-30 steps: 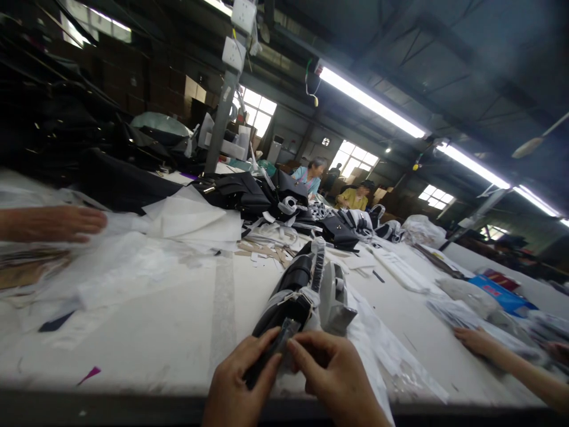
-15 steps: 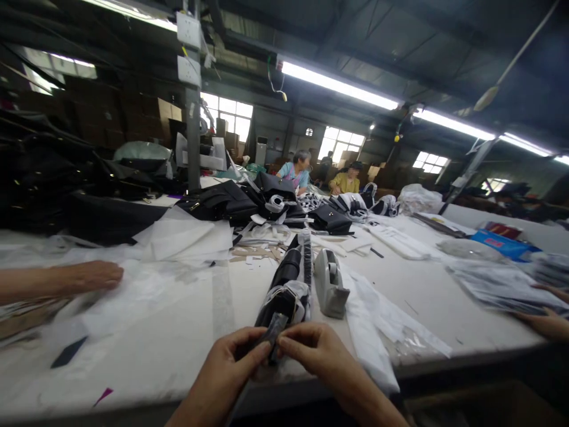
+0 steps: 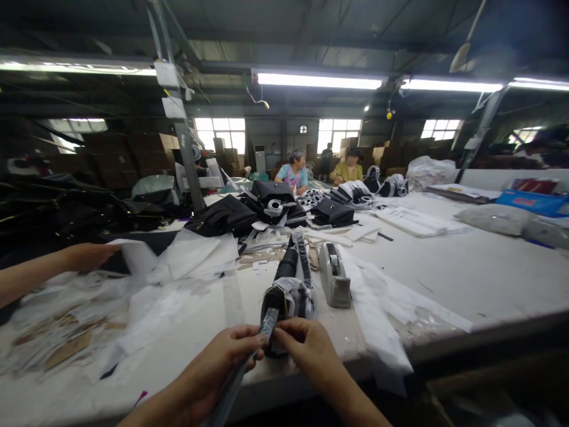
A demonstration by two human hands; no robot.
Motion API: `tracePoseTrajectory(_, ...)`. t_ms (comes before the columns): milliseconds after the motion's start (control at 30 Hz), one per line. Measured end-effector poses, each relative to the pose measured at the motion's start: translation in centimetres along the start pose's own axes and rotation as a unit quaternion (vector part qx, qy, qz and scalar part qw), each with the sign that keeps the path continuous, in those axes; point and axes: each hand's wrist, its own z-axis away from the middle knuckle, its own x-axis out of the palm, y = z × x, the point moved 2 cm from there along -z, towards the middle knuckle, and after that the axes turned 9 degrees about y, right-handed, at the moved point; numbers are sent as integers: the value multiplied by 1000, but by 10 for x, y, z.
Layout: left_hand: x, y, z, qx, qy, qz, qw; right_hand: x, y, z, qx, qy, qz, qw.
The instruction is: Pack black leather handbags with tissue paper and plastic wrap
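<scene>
My left hand [image 3: 235, 354] is closed around a plastic-wrapped strap [image 3: 227, 391], whose free length hangs down below the hand towards me. Its upper end points at a black bag [image 3: 287, 265] standing narrow side towards me at the table's front edge. My right hand [image 3: 311, 350] pinches at the strap's right side, close to the bag; its fingertips cover what exactly they grip. White wrapping with thin cord [image 3: 293, 290] covers part of the bag. Just right of the bag stands a grey tape dispenser [image 3: 335, 279].
Another person's hand [image 3: 91, 256] lifts thin white sheets [image 3: 195, 255] at the left. Paper scraps [image 3: 66, 344] lie below it. Black bags [image 3: 226, 214] are heaped behind. White plastic film [image 3: 377, 314] hangs over the front edge. Two people sit across the table.
The view has levelled and shifted. My left hand has slid lower and left, showing more strap below it. At left, the other person's hand has risen with a white sheet.
</scene>
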Motion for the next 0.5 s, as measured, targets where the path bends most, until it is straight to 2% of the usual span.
tracePoseTrajectory(133, 6, -6, -2, -43, 0, 61, 997, 6, 0, 4, -31, 45, 37, 998)
tracePoseTrajectory(300, 13, -12, -3, -65, 8, 73, 995, 18, 8, 5, 44, 65, 35, 996)
tracePoseTrajectory(500, 18, -17, -1, -42, 10, 59, 997, 25, 8, -2, 79, 46, 55, 994)
